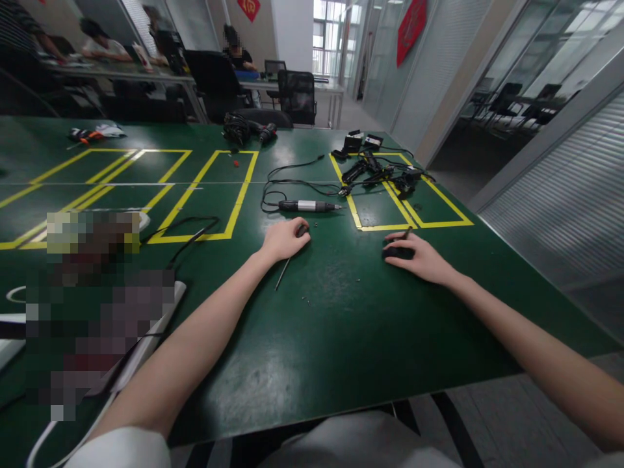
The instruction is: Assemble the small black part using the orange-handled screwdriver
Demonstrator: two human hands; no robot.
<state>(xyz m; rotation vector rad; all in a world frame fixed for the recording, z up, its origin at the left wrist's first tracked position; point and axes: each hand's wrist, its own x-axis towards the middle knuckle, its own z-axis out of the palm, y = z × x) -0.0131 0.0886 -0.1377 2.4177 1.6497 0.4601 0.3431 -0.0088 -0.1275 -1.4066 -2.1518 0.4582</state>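
My left hand (285,240) is closed round a screwdriver, low over the green table. Its dark handle end (302,230) shows by the thumb, and the thin metal shaft (283,274) points back toward me. Further right, my right hand (423,259) has its fingers round a small black part (397,252), partly hidden by them. A small dark piece (407,232) sticks up behind its fingertips. Just beyond my left hand lies a pen-shaped electric screwdriver (309,206), black with a silver band, its cord looping behind it. Several tiny screws (305,300) are scattered between my hands.
Black parts and cables (375,170) are heaped inside yellow tape outlines (439,224) at the back right. A coiled black cable (237,128) and a drill-like tool (268,133) lie at the far edge. Blurred-out objects and a white cable (46,437) are on the left. People sit at a table behind.
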